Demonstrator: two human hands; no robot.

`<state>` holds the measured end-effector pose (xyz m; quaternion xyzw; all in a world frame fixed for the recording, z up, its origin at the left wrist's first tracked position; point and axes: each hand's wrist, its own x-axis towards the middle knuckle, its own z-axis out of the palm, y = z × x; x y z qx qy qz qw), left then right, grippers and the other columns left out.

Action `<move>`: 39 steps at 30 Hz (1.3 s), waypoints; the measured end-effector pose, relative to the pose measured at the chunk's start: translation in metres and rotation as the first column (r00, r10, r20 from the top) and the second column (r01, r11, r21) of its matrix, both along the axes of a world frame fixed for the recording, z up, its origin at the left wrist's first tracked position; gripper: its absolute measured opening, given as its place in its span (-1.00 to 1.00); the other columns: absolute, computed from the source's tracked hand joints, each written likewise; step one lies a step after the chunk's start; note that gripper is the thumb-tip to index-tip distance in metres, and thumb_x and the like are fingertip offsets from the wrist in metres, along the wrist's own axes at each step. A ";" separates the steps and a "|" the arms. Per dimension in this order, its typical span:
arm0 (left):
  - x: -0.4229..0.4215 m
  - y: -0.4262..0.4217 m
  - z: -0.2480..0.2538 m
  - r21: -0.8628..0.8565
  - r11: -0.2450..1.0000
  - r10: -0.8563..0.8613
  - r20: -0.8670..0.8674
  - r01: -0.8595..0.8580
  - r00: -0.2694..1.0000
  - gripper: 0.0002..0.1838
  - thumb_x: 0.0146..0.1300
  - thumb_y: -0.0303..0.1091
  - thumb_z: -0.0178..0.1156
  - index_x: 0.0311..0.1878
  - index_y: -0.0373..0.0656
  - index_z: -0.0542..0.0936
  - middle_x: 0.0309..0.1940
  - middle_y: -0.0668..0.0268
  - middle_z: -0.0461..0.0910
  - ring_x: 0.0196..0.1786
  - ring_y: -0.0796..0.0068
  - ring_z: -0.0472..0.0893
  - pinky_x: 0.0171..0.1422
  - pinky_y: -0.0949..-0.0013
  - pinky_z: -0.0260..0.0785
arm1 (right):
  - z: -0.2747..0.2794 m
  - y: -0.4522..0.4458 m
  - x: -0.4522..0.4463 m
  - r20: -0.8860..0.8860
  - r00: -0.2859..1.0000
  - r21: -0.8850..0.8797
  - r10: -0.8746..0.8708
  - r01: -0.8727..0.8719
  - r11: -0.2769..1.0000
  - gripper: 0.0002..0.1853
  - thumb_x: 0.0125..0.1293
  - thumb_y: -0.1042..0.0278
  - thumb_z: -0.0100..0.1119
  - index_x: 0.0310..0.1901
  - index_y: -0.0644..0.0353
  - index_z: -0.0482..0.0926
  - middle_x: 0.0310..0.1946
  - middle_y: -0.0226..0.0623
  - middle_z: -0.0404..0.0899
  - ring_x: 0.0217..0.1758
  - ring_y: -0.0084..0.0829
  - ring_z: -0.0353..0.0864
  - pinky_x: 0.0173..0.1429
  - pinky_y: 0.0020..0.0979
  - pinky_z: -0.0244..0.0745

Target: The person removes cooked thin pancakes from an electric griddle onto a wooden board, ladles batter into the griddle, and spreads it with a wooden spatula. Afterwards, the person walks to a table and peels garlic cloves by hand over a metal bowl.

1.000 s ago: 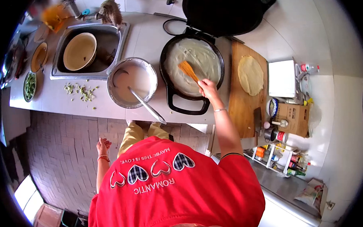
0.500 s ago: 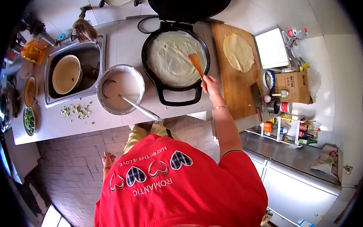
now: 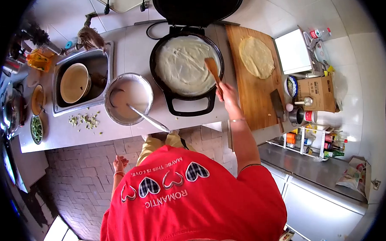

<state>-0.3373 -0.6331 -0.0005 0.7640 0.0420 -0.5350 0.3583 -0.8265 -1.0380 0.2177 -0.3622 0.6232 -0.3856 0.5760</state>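
Note:
My right hand (image 3: pixel 228 95) is closed round the handle of a wooden spatula (image 3: pixel 212 68). The spatula's flat end rests on pale batter (image 3: pixel 180 65) near the right side of a round black electric griddle (image 3: pixel 190 113), whose lid (image 3: pixel 197 7) is raised. Down at my side, away from the counter, my left hand (image 3: pixel 120 162) hangs with loosely bent fingers and nothing visible in it. Left of the griddle stands a metal bowl (image 3: pixel 109 115) of thin batter, with a ladle (image 3: pixel 147 117) leaning in it.
A wooden board (image 3: pixel 247 106) on the right carries a flat pancake (image 3: pixel 256 57) and a cleaver (image 3: pixel 278 107). A sink (image 3: pixel 110 70) on the left holds a basin (image 3: pixel 74 82). Chopped bits (image 3: pixel 84 120) and a dish of greens (image 3: pixel 37 129) lie near the counter's front edge.
The spatula has shifted slightly to the right over the batter with my right hand. My left hand has moved a little at my side. The whole view has tilted slightly.

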 end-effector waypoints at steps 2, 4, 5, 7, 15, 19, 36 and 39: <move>-0.004 0.006 0.004 0.009 1.000 -0.006 0.006 0.006 1.000 -0.42 0.36 0.16 -0.17 -0.14 -0.25 0.51 -0.45 0.22 0.63 -0.49 0.38 0.65 -0.50 0.42 0.37 | -0.004 -0.033 0.030 0.051 0.998 -0.030 0.042 -0.041 0.999 -0.72 0.34 0.21 0.05 -0.44 0.25 0.44 -0.70 -0.34 0.45 -0.82 -0.61 0.28 -0.77 -0.56 0.07; -0.007 0.007 0.011 0.007 1.000 -0.009 0.027 0.008 1.000 -0.42 0.35 0.15 -0.17 -0.14 -0.26 0.51 -0.45 0.21 0.63 -0.48 0.38 0.65 -0.50 0.42 0.37 | -0.010 -0.067 0.059 0.012 0.994 -0.046 0.109 -0.108 0.993 -0.73 0.36 0.24 0.02 -0.41 0.27 0.44 -0.68 -0.32 0.46 -0.82 -0.58 0.30 -0.77 -0.54 0.12; -0.010 0.008 0.016 0.006 1.000 -0.008 0.037 0.008 0.999 -0.42 0.35 0.15 -0.17 -0.13 -0.27 0.51 -0.45 0.20 0.63 -0.47 0.38 0.65 -0.50 0.41 0.37 | -0.017 -0.082 0.073 0.024 0.994 -0.031 0.104 -0.103 0.994 -0.73 0.36 0.23 0.01 -0.41 0.27 0.45 -0.69 -0.31 0.47 -0.82 -0.58 0.31 -0.77 -0.53 0.14; -0.015 0.011 0.020 -0.021 1.000 0.014 0.049 -0.013 0.999 -0.41 0.35 0.15 -0.16 -0.13 -0.28 0.51 -0.44 0.19 0.63 -0.47 0.37 0.65 -0.50 0.41 0.37 | -0.028 -0.096 0.092 -0.010 0.992 0.008 0.122 -0.122 0.992 -0.73 0.35 0.24 0.02 -0.41 0.26 0.46 -0.71 -0.31 0.46 -0.81 -0.58 0.31 -0.76 -0.52 0.15; -0.026 0.041 0.001 -0.119 0.986 0.122 0.033 -0.118 0.992 -0.37 0.32 0.19 -0.11 -0.11 -0.32 0.48 -0.46 0.17 0.62 -0.48 0.30 0.66 -0.55 0.39 0.36 | -0.030 -0.046 0.055 -0.193 0.938 0.128 0.289 -0.268 0.955 -0.72 0.35 0.20 0.00 -0.40 0.25 0.43 -0.74 -0.31 0.45 -0.85 -0.56 0.30 -0.81 -0.50 0.12; -0.041 0.058 -0.005 -0.051 0.980 0.197 0.058 -0.194 0.979 -0.40 0.34 0.15 -0.12 -0.15 -0.34 0.46 -0.52 0.12 0.59 -0.57 0.26 0.62 -0.64 0.35 0.30 | -0.025 -0.032 0.041 -0.153 0.962 0.059 0.228 -0.222 0.973 -0.72 0.35 0.19 0.00 -0.41 0.23 0.43 -0.73 -0.30 0.46 -0.84 -0.57 0.32 -0.81 -0.51 0.13; -0.047 0.046 -0.006 -0.033 0.981 0.192 0.060 -0.190 0.980 -0.41 0.37 0.13 -0.18 -0.04 -0.29 0.51 -0.34 0.14 0.64 -0.38 0.27 0.67 -0.38 0.35 0.45 | 0.031 0.032 0.021 -0.057 0.968 0.046 0.245 -0.243 0.969 -0.71 0.35 0.12 0.03 -0.38 0.18 0.47 -0.70 -0.37 0.44 -0.81 -0.63 0.27 -0.75 -0.57 0.07; -0.048 0.054 -0.015 -0.095 0.961 0.267 0.079 -0.260 0.960 -0.57 0.34 -0.06 -0.02 -0.36 -0.30 0.53 -0.56 0.18 0.58 -0.57 0.31 0.62 -0.63 0.40 0.34 | 0.048 0.054 0.030 0.321 0.944 0.053 0.083 -0.105 0.993 -0.72 0.35 0.09 0.05 -0.34 0.14 0.45 -0.66 -0.45 0.37 -0.75 -0.66 0.18 -0.70 -0.60 0.06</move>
